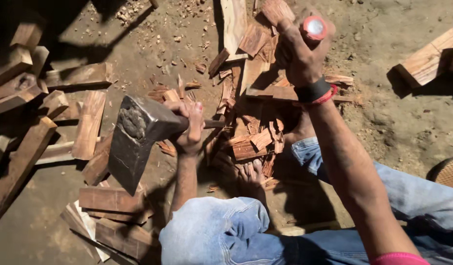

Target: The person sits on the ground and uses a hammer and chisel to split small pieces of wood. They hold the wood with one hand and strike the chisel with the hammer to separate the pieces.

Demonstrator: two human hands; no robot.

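I am gripping the axe [133,142] with my left hand [189,125] wrapped tight around the handle just behind the heavy steel head, while my right hand [300,51] is clenching the red-capped end of the handle [313,27]. Both are raised over the heap of split wood [253,137] on the dirt ground [383,113], near my bare foot [251,174]. I am judging the blade should be falling well away from my toes. I am seeing no containers here
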